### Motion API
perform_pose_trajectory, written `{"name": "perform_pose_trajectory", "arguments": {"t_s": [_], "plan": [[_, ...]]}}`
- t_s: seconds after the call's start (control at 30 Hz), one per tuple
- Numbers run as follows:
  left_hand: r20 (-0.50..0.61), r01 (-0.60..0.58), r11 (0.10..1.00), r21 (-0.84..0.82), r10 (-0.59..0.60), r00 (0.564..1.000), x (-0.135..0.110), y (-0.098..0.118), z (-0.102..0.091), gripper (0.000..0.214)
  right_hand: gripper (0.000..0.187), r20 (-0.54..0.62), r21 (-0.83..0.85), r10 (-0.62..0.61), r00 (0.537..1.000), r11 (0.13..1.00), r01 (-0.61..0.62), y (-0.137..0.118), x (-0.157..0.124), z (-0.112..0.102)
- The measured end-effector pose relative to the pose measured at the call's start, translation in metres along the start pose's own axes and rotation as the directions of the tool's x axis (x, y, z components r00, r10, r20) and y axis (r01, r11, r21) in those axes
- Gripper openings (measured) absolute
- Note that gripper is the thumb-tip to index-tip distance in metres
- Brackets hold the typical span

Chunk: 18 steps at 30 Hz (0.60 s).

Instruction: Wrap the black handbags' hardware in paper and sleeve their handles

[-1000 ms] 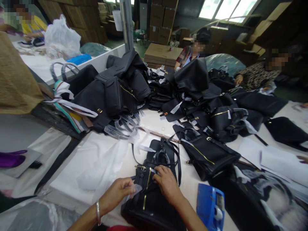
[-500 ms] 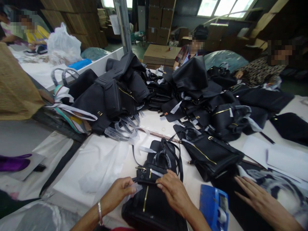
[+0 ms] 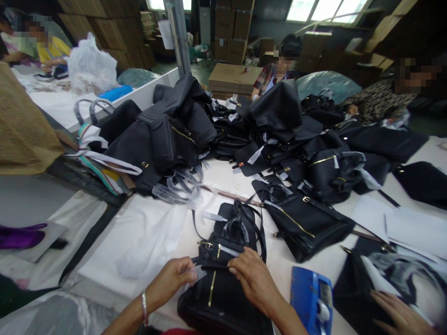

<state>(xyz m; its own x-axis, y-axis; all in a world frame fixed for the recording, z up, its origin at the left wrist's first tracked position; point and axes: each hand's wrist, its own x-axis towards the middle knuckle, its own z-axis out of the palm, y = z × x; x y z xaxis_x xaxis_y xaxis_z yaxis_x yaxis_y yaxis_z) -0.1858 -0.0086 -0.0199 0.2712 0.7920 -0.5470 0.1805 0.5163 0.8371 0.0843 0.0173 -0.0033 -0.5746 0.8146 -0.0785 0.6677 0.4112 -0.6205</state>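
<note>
A black backpack [image 3: 226, 298] with gold zippers and a small gold buckle lies before me on the white table. My left hand [image 3: 181, 272] is at the backpack's left side, thumb and fingers pinched on a small piece of clear plastic film [image 3: 199, 274]. On the other side, my right hand [image 3: 253, 277] rests on the backpack, its fingers closed on the right end of a narrow black strap [image 3: 215, 267] that crosses the front. The backpack's top handle [image 3: 237, 223] is partly wrapped in clear film. My right fingertips are partly hidden.
A blue tape dispenser [image 3: 310, 298] stands right of the backpack. Another person's hand [image 3: 398, 309] touches a black bag [image 3: 352, 284] at the lower right. Another backpack [image 3: 307, 223] lies beyond the dispenser. Piled black bags [image 3: 174, 139] fill the far side; white plastic sheeting [image 3: 139, 242] lies left.
The other person's hand at the right has moved right and down, and the black bag beneath it has shifted and now stands up more. My own hands have barely moved.
</note>
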Motion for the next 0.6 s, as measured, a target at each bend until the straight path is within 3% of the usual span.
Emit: {"name": "perform_pose_trajectory", "arguments": {"t_s": [0.23, 0.6], "plan": [[-0.017, -0.013, 0.997, 0.075, 0.014, 1.000, 0.0002, 0.0027, 0.0001, 0.017, 0.020, -0.006, -0.001, -0.003, 1.000, 1.000, 0.003, -0.0004, 0.0021, -0.0044], [0.030, 0.020, 0.998, -0.057, -0.018, 0.999, 0.0026, -0.0017, -0.0038, 0.019, 0.020, -0.005, -0.011, 0.020, 1.000, 1.000, -0.020, 0.0012, -0.0002, -0.0016]]}}
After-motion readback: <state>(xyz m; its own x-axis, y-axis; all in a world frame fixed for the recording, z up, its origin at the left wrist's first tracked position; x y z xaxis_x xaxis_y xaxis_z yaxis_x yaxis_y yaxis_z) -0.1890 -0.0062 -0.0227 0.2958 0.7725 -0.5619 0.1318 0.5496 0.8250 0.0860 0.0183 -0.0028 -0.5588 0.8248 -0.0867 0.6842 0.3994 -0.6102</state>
